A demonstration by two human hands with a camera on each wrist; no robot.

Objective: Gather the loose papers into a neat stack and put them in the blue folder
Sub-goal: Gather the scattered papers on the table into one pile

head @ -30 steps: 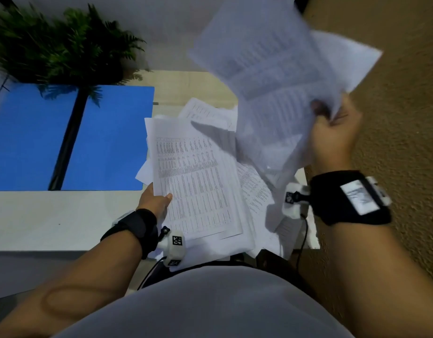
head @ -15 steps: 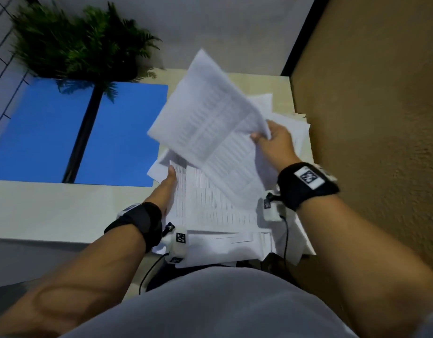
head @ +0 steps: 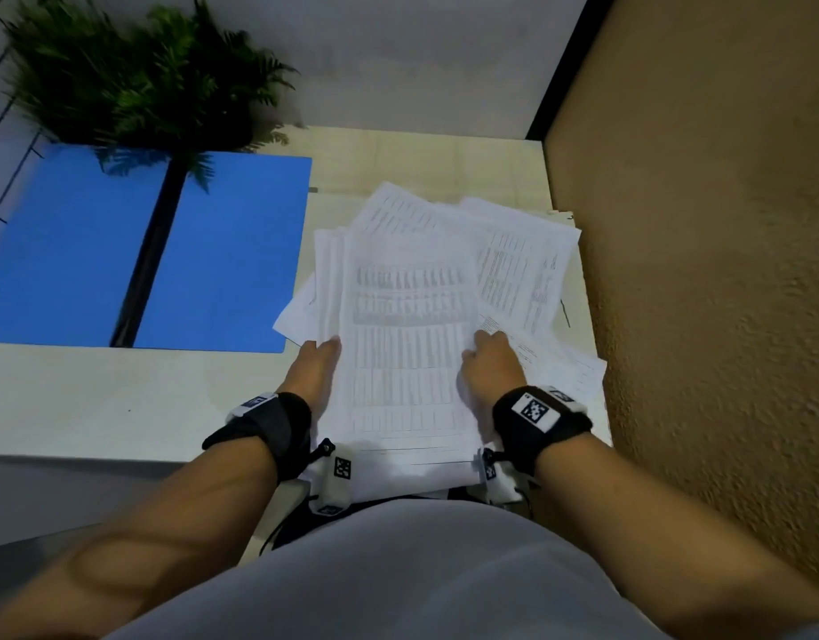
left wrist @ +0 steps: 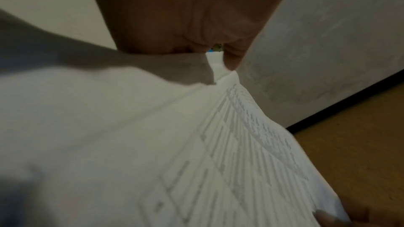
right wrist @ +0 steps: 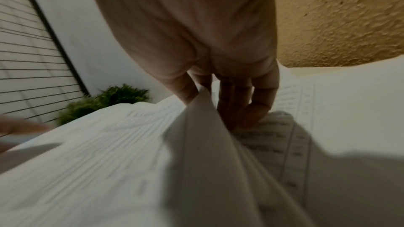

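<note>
Left grip [head: 313, 368] and right grip [head: 489, 366] pinch edges of the papers [head: 412, 316], fanned unevenly beside the open, paperless blue folder [head: 232, 251].

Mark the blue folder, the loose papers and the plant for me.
blue folder [head: 232, 251]: head view, bare right flap.
papers [head: 407, 362]: head view, middle of the top sheet.
plant [head: 135, 85]: head view, leaves at the far left.

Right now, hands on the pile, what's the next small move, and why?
Probably squeeze the hands inward to square the papers: left hand and right hand flank the top sheets, but lower ones fan out right, and the blue folder lies left.
</note>
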